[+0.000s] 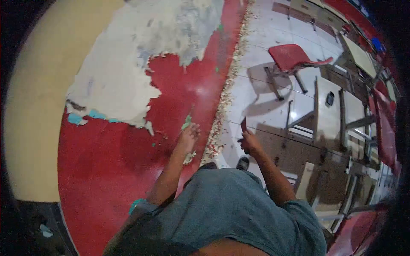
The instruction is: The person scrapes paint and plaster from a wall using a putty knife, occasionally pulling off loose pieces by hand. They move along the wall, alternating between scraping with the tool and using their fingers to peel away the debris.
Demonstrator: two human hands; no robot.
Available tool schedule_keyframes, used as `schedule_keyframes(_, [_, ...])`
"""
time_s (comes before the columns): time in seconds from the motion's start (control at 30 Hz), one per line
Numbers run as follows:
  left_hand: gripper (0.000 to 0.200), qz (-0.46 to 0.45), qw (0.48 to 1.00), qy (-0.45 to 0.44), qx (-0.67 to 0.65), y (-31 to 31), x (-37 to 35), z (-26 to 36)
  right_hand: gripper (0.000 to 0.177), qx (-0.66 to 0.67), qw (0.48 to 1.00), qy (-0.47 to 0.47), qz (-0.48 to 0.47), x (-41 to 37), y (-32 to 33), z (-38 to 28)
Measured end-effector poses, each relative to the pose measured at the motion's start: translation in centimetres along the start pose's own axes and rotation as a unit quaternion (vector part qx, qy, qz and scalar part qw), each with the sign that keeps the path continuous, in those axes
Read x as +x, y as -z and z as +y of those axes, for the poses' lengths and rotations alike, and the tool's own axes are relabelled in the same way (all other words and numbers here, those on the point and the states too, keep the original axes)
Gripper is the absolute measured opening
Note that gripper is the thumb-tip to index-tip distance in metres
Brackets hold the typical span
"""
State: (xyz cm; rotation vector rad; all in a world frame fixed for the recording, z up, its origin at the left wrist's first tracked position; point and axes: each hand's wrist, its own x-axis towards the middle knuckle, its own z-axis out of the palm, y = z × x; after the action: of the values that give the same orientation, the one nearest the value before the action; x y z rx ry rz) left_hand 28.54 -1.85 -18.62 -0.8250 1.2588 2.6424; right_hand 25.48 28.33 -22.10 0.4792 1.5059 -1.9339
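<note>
My left hand (189, 135) is close to the lower part of the red painted wall (115, 162), fingers loosely bent and apart, with no tool in it. Beside its fingertips is a small green patch (186, 122) on the wall. In my right hand (250, 143) is a narrow scraper (244, 124) that looks dark red, pointing away from me over the floor. Its exact shape is blurred. Above my left hand spreads a bare whitish area (111, 81) where the red coat is gone, with ragged edges and blue flecks along one border.
Paint flakes (226, 98) lie in a long strip on the white tiled floor (260, 51) along the wall's foot. A red chair (290, 57) stands to the right. Several desks crowd the right side, a dark phone-like object (330, 98) on one desk (326, 119). My shoe (243, 163) shows below.
</note>
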Motion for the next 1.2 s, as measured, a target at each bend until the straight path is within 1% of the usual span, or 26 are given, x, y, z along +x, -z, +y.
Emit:
schedule_keyframes(0.03, [0.034,-0.006,1.0,0.006,-0.015,0.1,0.3,1.0,0.04,0.014,0.999,-0.008,-0.035,-1.2,-4.2,-3.4])
schedule_keyframes(0.07, [0.04,-0.016,0.999,0.014,-0.03,-0.1,0.9,2.0,0.042,0.036,0.985,0.1,-0.139,1.0,-6.8,-2.4])
schedule_keyframes(0.1, [0.049,-0.009,0.998,0.016,-0.055,-0.9,1.1,3.4,0.05,0.052,0.994,0.016,-0.097,-5.5,-12.6,-9.4])
schedule_keyframes(0.13, [0.048,-0.05,0.996,0.024,-0.077,-1.4,1.0,5.3,0.048,-0.029,0.985,0.116,-0.123,-4.4,-15.5,-9.1])
schedule_keyframes(0.17, [0.046,-0.093,0.99,0.033,-0.099,-2.1,0.9,7.2,0.047,-0.111,0.96,0.222,-0.131,-3.4,-18.4,-8.9])
schedule_keyframes(0.2, [0.045,-0.138,0.982,0.043,-0.122,-2.8,1.0,9.1,0.047,-0.177,0.922,0.322,-0.122,-2.3,-21.4,-8.7])
schedule_keyframes(0.23, [0.044,-0.182,0.971,0.054,-0.148,-3.4,0.9,10.4,0.046,-0.223,0.891,0.382,-0.104,-1.2,-23.6,-8.3])
schedule_keyframes(0.27, [0.041,-0.228,0.961,-0.014,-0.155,-4.0,0.6,11.5,0.046,-0.266,0.854,0.44,-0.079,0.0,-25.8,-7.9])
schedule_keyframes(0.33, [0.036,-0.309,0.924,-0.148,-0.17,-4.4,0.3,13.0,0.044,-0.287,0.839,0.46,-0.053,-1.2,-28.9,-9.5])
schedule_keyframes(0.37, [0.027,-0.233,0.935,-0.251,-0.096,-3.8,0.2,13.2,0.043,-0.247,0.882,0.388,-0.106,-3.5,-29.5,-11.7])
schedule_keyframes(0.47, [0.026,-0.305,0.909,-0.221,-0.177,-1.3,2.1,13.9,0.044,-0.261,0.865,0.422,-0.079,-2.0,-31.7,-10.9])
schedule_keyframes(0.53, [0.025,-0.349,0.884,-0.202,-0.237,-0.2,4.1,13.6,0.044,-0.27,0.844,0.456,-0.08,-2.1,-31.5,-10.3])
schedule_keyframes(0.6, [0.024,-0.354,0.881,-0.172,-0.264,0.8,5.6,13.4,0.044,-0.285,0.833,0.469,-0.071,-2.0,-31.8,-10.3])
schedule_keyframes(0.63, [0.023,-0.338,0.893,-0.148,-0.259,1.5,6.3,13.2,0.044,-0.295,0.833,0.464,-0.058,-1.8,-32.0,-10.2])
schedule_keyframes(0.67, [0.023,-0.31,0.911,-0.161,-0.22,1.4,6.1,13.1,0.044,-0.305,0.831,0.462,-0.045,-1.6,-32.1,-10.4])
schedule_keyframes(0.7, [0.022,-0.282,0.926,-0.172,-0.18,1.2,5.8,13.0,0.043,-0.299,0.846,0.436,-0.07,-1.7,-31.8,-10.7])
schedule_keyframes(0.77, [0.022,-0.194,0.944,-0.268,-0.019,0.2,4.9,13.2,0.043,-0.281,0.867,0.392,-0.123,-1.6,-31.1,-11.9])
schedule_keyframes(0.83, [0.022,-0.144,0.956,-0.253,-0.03,-0.8,4.0,12.9,0.045,-0.303,0.85,0.419,-0.099,-1.9,-30.7,-11.9])
schedule_keyframes(0.87, [0.022,-0.148,0.958,-0.245,-0.035,-0.9,4.2,13.2,0.046,-0.31,0.84,0.436,-0.084,-1.8,-30.7,-12.1])
schedule_keyframes(0.97, [0.024,-0.171,0.957,-0.223,-0.067,-1.3,4.4,14.2,0.045,-0.336,0.83,0.44,-0.068,-0.8,-31.2,-12.1])
schedule_keyframes(1.03, [0.025,-0.204,0.952,-0.195,-0.117,-1.8,4.7,14.7,0.044,-0.33,0.835,0.438,-0.042,0.6,-31.8,-12.2])
schedule_keyframes(1.07, [0.025,-0.217,0.947,-0.177,-0.156,-2.2,4.9,14.5,0.043,-0.326,0.834,0.444,-0.026,1.4,-32.1,-12.7])
schedule_keyframes(1.17, [0.028,-0.24,0.9,-0.075,-0.355,-2.9,3.7,13.3,0.042,-0.329,0.819,0.467,-0.055,1.1,-29.9,-12.9])
schedule_keyframes(1.2, [0.029,-0.252,0.884,-0.048,-0.39,-3.1,3.3,13.3,0.042,-0.337,0.839,0.423,-0.065,-0.1,-30.1,-13.2])
